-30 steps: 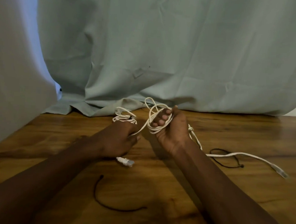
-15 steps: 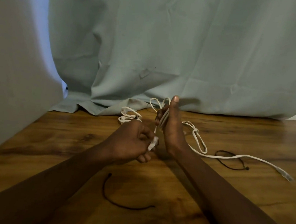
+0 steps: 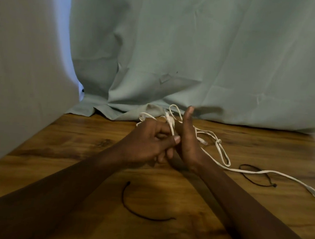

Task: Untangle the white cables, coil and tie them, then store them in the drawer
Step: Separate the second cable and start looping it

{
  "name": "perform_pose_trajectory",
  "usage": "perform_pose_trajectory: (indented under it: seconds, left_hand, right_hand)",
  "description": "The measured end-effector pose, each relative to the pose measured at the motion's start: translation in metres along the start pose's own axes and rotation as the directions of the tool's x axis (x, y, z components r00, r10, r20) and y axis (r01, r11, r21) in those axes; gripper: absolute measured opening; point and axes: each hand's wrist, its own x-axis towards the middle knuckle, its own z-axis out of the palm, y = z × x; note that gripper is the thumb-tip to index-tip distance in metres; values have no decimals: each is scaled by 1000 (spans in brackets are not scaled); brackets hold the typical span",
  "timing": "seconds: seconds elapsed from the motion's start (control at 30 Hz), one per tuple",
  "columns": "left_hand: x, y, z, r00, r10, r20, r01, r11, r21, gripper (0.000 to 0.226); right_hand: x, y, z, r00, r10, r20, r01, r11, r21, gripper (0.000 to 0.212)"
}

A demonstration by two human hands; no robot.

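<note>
A tangle of white cables (image 3: 223,153) lies on the wooden table (image 3: 76,141), looping up between my hands and trailing right to a plug near the edge. My left hand (image 3: 147,141) pinches one cable end, its connector pointing up past my fingers. My right hand (image 3: 187,140) stands upright against the left, thumb raised, with cable loops wound behind it; its fingers are hidden. A knotted loop lies just right of my right wrist. No drawer is in view.
A short black tie (image 3: 141,209) lies on the table between my forearms, and a second black tie (image 3: 257,176) lies at the right under the white cable. A pale green cloth (image 3: 194,56) hangs along the back; a white sheet (image 3: 22,72) closes the left side.
My left hand has lifted the cable end from the table and brought it up against my right hand. The right hand has turned upright, and the knotted loop has slid out to its right.
</note>
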Motion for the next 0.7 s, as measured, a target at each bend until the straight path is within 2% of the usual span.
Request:
perform_pose_trajectory:
  seconds: [0.1, 0.2, 0.27, 0.33, 0.37, 0.4, 0.43, 0.5, 0.53, 0.57, 0.63, 0.7]
  left_hand:
    - [1, 3, -8, 984, 19, -175, -40, 992, -117, 14]
    - [1, 5, -4, 948, 7, -317, -50, 990, -130, 15]
    - [6, -1, -4, 872, 36, -488, -31, 999, 19, 27]
    - [10, -8, -13, 772, 142, -619, 50, 958, 281, 33]
    - [10, -10, -18, 764, 227, -604, 50, 912, 406, 28]
    - [9, -13, -22, 793, 285, -538, 2, 882, 471, 22]
    - [8, -16, -24, 842, 297, -451, -77, 893, 444, 18]
    - [6, -17, -18, 941, 207, -266, -158, 968, 194, 27]
    - [5, -18, -12, 968, 171, -186, -146, 979, 140, 33]
    - [5, -18, -8, 979, 152, -138, -125, 974, 190, 36]
    - [5, -22, -2, 986, 133, -99, -94, 940, 327, 36]
    - [7, -26, 2, 979, 129, -160, -60, 923, 379, 32]
  right_hand:
    - [4, -1, 4, 998, -20, -51, 23, 999, 49, 105]
    - [5, -3, 5, 992, -37, -120, 36, 999, -8, 76]
    - [0, -4, 4, 986, -60, -155, 52, 997, -58, 71]
    - [-4, -5, 4, 974, -68, -217, 34, 987, -156, 64]
    - [-5, -4, 5, 970, -64, -236, 17, 980, -198, 60]
    - [-6, -4, 7, 969, -66, -237, 10, 973, -229, 58]
    - [-6, -4, 9, 971, -72, -227, 15, 970, -244, 57]
    - [-4, -5, 9, 974, -74, -215, 31, 980, -196, 58]
    - [-3, -5, 8, 974, -68, -215, 36, 988, -151, 57]
    - [-1, -4, 5, 974, -67, -217, 42, 993, -114, 57]
    - [1, 2, 2, 971, -60, -231, 48, 997, -60, 62]
    - [3, 7, 1, 954, -40, -298, 35, 999, -22, 67]
